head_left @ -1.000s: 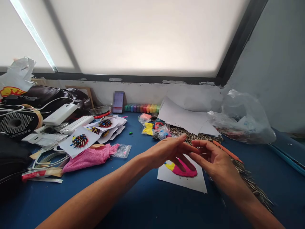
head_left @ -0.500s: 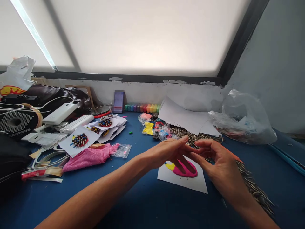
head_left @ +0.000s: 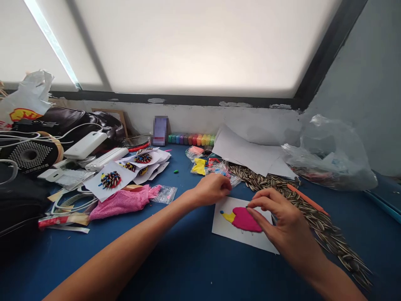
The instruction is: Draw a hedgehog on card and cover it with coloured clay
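My right hand [head_left: 283, 219] hovers over the right part of a white paper card [head_left: 224, 234]. A tiny dark bit [head_left: 247, 206] shows at its pinched thumb and fingertips. On the card is a hedgehog-like shape: a magenta clay body [head_left: 242, 221], a yellow clay snout [head_left: 229, 217] and a blue clay ball [head_left: 222, 212] at the tip. Short drawn legs show below the body. My left hand [head_left: 214, 189] is curled closed above the card's upper left edge, near small bags of clay [head_left: 216, 167]. Whatever its fingers hold is hidden.
Striped sunflower seeds [head_left: 316, 223] spread along the right, with an orange stick [head_left: 308, 200] on them. White sheets [head_left: 247, 150] and a plastic bag [head_left: 338, 159] lie behind. Finished seed-covered cards [head_left: 122, 188], a pink cloth [head_left: 125, 202] and white power banks [head_left: 86, 145] crowd the left.
My hands, together over the card before, have parted. The left has moved back and left and curled closed; the right has lowered toward the clay body with its fingertips pinched.
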Motion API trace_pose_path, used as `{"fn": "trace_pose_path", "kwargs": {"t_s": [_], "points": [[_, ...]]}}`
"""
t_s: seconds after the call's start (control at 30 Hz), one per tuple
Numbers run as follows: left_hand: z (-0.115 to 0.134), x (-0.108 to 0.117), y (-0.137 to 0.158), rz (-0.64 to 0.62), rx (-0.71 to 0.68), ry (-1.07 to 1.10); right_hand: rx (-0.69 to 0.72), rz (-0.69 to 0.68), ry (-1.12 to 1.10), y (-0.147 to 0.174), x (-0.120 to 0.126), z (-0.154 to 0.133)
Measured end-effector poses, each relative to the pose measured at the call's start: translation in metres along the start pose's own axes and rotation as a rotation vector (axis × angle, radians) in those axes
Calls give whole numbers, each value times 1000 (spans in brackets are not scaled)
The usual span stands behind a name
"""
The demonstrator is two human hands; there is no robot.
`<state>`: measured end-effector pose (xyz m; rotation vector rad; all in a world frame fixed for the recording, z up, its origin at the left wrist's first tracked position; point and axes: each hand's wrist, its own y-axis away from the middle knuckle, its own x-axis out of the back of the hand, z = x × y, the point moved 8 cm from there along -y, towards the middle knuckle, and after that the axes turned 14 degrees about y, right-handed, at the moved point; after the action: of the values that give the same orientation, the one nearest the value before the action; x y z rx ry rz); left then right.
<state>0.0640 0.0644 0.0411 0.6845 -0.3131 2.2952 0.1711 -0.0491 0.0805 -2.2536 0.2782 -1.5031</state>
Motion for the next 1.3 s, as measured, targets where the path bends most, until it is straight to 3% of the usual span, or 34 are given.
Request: {"fn": "trace_pose_path", "kwargs": {"t_s": [0.1, 0.17, 0.53, 0.9, 1.3], "points": [[-11, -2, -4, -31, 1, -59, 4, -146, -10, 2, -20, -1], [-13, -2, -5, -41, 2, -81, 7, -172, -3, 3, -27, -1], [-13, -5, -5, -72, 2, -140, 103, -121, 97, 4, -36, -5], [-16, -6, -5, -74, 17, -170, 302, -72, 309, 8, -44, -15], [-16, -8, -6, -77, -1, -204, 375, -50, 412, 8, -46, -21]]}}
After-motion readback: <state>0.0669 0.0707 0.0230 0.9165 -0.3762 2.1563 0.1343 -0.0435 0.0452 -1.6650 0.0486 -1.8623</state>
